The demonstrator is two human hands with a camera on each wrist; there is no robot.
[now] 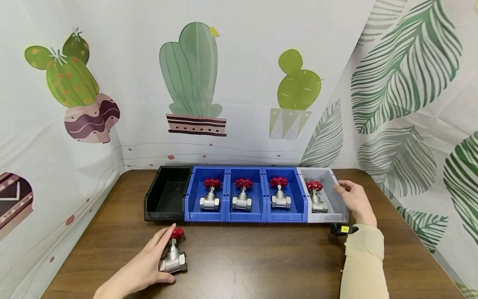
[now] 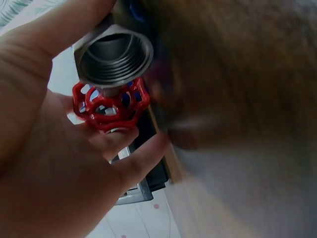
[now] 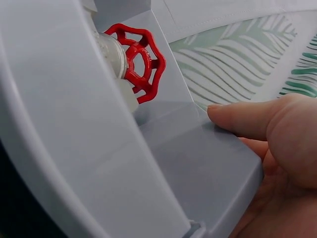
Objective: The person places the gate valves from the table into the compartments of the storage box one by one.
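Note:
My left hand [image 1: 143, 261] holds a steel valve [image 1: 173, 261] with a red handwheel at the table's front left. Its fingers lie along the handwheel side, and the thumb is by the threaded body. The left wrist view shows the valve's open threaded end [image 2: 116, 57] between thumb and fingers, the handwheel [image 2: 111, 105] beside the fingertips. With my right hand [image 1: 356, 199] I grip the outer side wall of the grey bin [image 1: 337, 199], thumb over its edge, the other fingers partly hidden outside. Inside that bin rests another valve [image 1: 317, 202], its red handwheel [image 3: 141, 64] leaning on the back.
Left of the grey bin, three blue bins [image 1: 244, 216] each hold a similar valve [image 1: 242, 201]. A black bin [image 1: 164, 215] at the row's left end has none. The row stands on a brown wooden table [image 1: 261, 257], with a printed cloth [image 1: 246, 83] behind.

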